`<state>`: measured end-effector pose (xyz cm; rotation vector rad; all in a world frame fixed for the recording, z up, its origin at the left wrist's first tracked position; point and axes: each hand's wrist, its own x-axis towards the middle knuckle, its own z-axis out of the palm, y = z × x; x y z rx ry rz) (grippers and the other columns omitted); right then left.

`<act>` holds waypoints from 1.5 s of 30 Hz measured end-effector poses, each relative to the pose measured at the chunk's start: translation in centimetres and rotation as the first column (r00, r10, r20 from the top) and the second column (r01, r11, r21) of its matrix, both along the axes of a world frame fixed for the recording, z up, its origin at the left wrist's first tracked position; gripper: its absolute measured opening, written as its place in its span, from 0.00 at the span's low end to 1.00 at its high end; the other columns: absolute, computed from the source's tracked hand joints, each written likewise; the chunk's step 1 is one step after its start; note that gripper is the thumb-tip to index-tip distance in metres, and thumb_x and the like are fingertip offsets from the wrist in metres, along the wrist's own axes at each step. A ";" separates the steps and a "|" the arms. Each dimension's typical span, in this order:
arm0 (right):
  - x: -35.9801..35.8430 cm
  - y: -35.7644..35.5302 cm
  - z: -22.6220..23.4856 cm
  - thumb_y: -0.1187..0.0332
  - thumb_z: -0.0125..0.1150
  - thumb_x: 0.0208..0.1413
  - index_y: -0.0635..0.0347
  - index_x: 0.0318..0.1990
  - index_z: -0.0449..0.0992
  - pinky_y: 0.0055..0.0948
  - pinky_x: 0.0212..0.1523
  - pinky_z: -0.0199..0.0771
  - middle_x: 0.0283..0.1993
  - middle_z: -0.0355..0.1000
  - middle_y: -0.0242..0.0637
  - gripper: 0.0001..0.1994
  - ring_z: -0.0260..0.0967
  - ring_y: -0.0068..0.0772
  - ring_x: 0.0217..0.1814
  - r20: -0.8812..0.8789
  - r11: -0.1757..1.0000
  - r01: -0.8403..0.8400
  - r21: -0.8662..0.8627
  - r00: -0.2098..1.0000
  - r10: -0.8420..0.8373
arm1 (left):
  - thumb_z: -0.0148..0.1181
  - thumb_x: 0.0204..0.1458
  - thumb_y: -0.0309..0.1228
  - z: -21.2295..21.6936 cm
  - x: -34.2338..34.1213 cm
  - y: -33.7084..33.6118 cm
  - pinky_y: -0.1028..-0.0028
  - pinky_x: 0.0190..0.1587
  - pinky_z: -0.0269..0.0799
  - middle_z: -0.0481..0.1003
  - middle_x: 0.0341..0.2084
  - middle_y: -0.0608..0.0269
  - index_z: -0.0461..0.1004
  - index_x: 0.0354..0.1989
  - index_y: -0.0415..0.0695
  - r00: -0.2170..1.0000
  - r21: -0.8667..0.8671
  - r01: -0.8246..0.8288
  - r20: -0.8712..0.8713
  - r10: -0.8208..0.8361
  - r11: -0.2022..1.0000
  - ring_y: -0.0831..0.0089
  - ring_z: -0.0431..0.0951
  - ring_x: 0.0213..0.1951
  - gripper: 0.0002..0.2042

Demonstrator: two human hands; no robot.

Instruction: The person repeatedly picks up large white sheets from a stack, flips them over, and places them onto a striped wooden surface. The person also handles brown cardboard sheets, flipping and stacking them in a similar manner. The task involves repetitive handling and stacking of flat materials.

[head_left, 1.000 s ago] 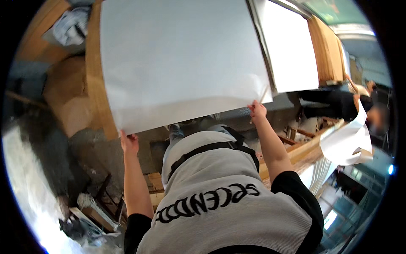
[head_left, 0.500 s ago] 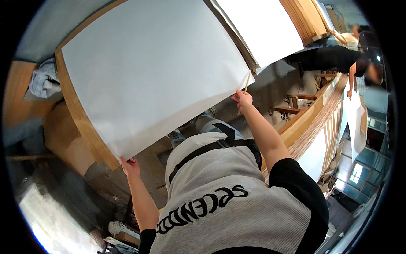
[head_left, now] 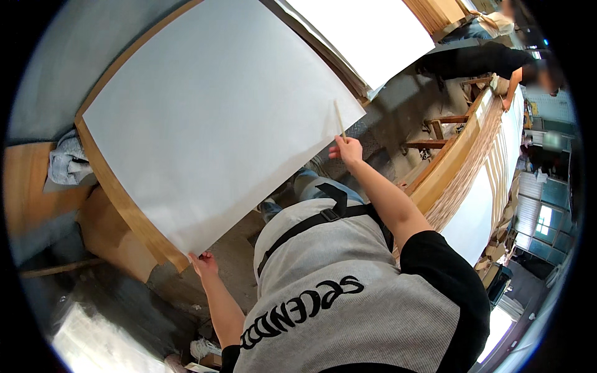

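A large white sheet [head_left: 217, 124], which looks like paper, lies over a wooden board [head_left: 124, 193] whose brown edge shows along the left. My left hand [head_left: 205, 265] pinches the sheet's near left corner, beside the board's end. Between the closed fingers of my right hand [head_left: 346, 150] is a thin wooden stick [head_left: 339, 117]. It points away from me over the sheet, near the right corner. Whether those fingers also touch the sheet's near edge, I cannot tell.
Another white sheet [head_left: 367, 37] lies on a stack beyond a dark gap. To my right runs a long bench with layered wood strips [head_left: 463, 186]. A person in black [head_left: 485, 62] leans over its far end. A grey cloth [head_left: 68, 160] rests at the left.
My right hand and its stick have shifted left, so the stick's tip lies further in over the sheet. The other person's hanging sheet now lies lower along the bench. The view has turned slightly.
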<state>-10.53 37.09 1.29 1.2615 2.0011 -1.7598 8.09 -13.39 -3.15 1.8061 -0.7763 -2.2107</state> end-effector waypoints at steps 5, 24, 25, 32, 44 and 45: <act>-0.1 -0.6 -0.4 0.61 0.51 0.50 0.63 0.28 0.68 0.17 0.14 0.58 0.21 0.69 0.35 0.12 0.63 0.20 0.15 0.085 0.992 -0.110 -0.058 0.990 0.115 | 0.42 0.53 0.43 0.8 -0.5 0.3 0.77 0.19 0.56 0.62 0.19 0.66 0.63 0.33 0.43 0.999 -0.015 -0.007 0.032 0.008 1.000 0.75 0.59 0.19 0.14; -2.8 0.9 1.4 0.57 0.53 0.48 0.62 0.19 0.69 0.17 0.14 0.57 0.15 0.67 0.34 0.17 0.59 0.19 0.12 -0.036 0.891 -0.330 -0.311 0.941 0.336 | 0.48 0.50 0.41 6.1 -5.1 6.6 0.77 0.16 0.51 0.60 0.12 0.66 0.65 0.29 0.42 0.942 -0.044 0.334 0.028 -0.333 0.941 0.76 0.55 0.12 0.13; -3.5 0.9 2.7 0.60 0.52 0.50 0.62 0.15 0.68 0.19 0.14 0.58 0.14 0.66 0.34 0.17 0.59 0.20 0.12 -0.034 0.886 -0.360 -0.293 0.930 0.366 | 0.48 0.50 0.41 7.3 -5.5 6.3 0.77 0.16 0.51 0.60 0.12 0.66 0.65 0.29 0.42 0.945 -0.085 0.326 0.031 -0.325 0.942 0.76 0.55 0.12 0.13; -8.3 1.7 8.6 0.65 0.48 0.51 0.62 0.14 0.65 0.20 0.14 0.60 0.13 0.65 0.35 0.16 0.62 0.22 0.13 -0.273 0.810 -0.441 -0.386 0.894 0.356 | 0.47 0.50 0.40 20.3 -14.4 5.1 0.77 0.22 0.61 0.69 0.21 0.64 0.67 0.36 0.41 0.882 -0.442 0.353 -0.137 -0.452 0.824 0.73 0.67 0.21 0.15; -7.5 8.4 23.6 0.65 0.49 0.47 0.58 0.15 0.65 0.13 0.10 0.44 0.16 0.68 0.33 0.13 0.70 0.23 0.20 -0.470 0.894 -0.160 -0.420 0.881 -0.063 | 0.51 0.47 0.44 42.4 -37.4 15.3 0.82 0.18 0.55 0.69 0.20 0.66 0.69 0.30 0.41 0.583 -0.818 0.035 -0.450 -0.676 0.574 0.78 0.63 0.18 0.16; -6.1 8.6 24.8 0.65 0.49 0.47 0.58 0.15 0.65 0.14 0.10 0.44 0.15 0.66 0.31 0.12 0.65 0.20 0.16 -0.448 0.916 -0.087 -0.391 0.887 -0.107 | 0.50 0.48 0.44 43.5 -38.5 16.1 0.79 0.29 0.63 0.70 0.24 0.64 0.68 0.32 0.41 0.568 -0.826 0.129 -0.392 -0.724 0.549 0.74 0.68 0.26 0.17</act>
